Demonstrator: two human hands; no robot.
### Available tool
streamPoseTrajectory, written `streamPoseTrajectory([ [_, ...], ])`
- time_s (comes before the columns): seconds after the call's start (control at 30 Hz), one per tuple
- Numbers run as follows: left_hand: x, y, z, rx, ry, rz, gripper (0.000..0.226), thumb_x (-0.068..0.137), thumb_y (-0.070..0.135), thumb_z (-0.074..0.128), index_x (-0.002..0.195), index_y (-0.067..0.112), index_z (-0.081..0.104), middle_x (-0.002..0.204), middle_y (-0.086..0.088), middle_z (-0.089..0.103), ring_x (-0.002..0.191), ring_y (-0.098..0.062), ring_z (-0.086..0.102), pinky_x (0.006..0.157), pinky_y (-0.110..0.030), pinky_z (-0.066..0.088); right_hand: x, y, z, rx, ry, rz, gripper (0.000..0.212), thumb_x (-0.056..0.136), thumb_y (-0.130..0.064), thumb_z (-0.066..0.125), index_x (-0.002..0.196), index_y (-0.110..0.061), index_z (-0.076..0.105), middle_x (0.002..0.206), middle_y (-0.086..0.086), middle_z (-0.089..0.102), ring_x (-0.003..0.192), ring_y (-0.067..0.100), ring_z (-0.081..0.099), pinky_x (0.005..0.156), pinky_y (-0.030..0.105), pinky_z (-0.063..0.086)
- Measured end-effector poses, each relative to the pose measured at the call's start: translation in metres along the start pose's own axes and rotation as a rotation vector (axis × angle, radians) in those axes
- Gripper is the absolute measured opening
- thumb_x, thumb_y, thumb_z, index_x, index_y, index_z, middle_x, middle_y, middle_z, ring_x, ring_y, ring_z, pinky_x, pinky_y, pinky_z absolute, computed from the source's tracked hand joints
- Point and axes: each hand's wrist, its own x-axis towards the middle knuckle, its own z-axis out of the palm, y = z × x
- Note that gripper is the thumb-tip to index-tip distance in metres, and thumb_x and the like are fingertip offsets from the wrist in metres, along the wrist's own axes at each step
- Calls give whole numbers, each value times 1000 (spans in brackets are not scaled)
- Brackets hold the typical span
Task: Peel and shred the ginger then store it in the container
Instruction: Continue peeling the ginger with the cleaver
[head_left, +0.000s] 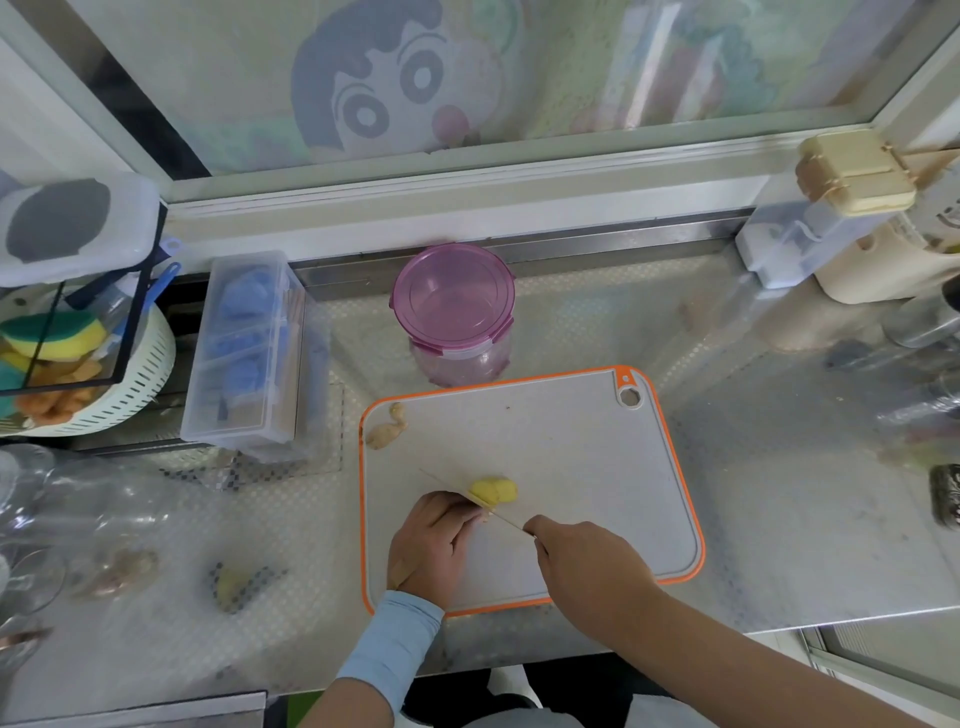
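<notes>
The right hand (582, 561) closes around a knife (506, 519), its handle hidden in the fist and its thin blade seen edge-on. The left hand (434, 540), fingers curled, steadies yellow peeled ginger (496, 490) at lower centre on the orange-rimmed cutting board (571, 452), with bare board to the right. A lidded container (453, 301) stands just above the board.

At lower centre of the frame, the left hand (434, 540) is holding the ginger (496, 488) on the board (571, 441), and the right hand (587, 561) is gripping a knife (506, 519), its blade lying across the ginger. A container (452, 306) is standing just above the board.
</notes>
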Motion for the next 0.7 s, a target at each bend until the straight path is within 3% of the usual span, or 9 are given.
streamPoseTrajectory([
  [0.13,0,2,-1,1,1,-19,20,88,27,57,88,21,76,96,7,68,94,-12,59,76,-14,45,6,-1,0,6,-3,1,24,100,-19,36,119,-25,50,80,3,63,71,27,62,63,38,53],
  [0.33,-1,0,0,10,5,-27,19,87,26,58,86,20,76,95,5,69,94,-12,58,80,-9,38,10,-1,3,4,-15,2,22,101,-19,36,116,-25,50,77,3,60,68,25,61,61,37,53],
  [0.47,-2,1,1,14,1,-34,21,88,27,57,88,20,76,97,5,69,95,-12,58,80,-11,42,20,-5,5,2,-2,-22,20,102,-20,34,115,-23,49,70,0,50,64,26,56,57,35,48],
  [0.6,-1,3,-1,14,-23,-47,23,89,30,55,89,22,76,97,7,68,95,-11,58,76,-14,45,36,-7,9,17,8,-45,25,103,-22,31,122,-23,48,68,-1,44,58,23,47,52,32,37],
  [0.7,-2,3,-1,0,-40,-80,21,88,31,56,88,24,76,96,9,67,95,-10,58,75,-13,43,47,-11,11,28,-3,-40,27,104,-23,31,126,-23,47,68,-1,42,60,24,47,55,32,39],
])
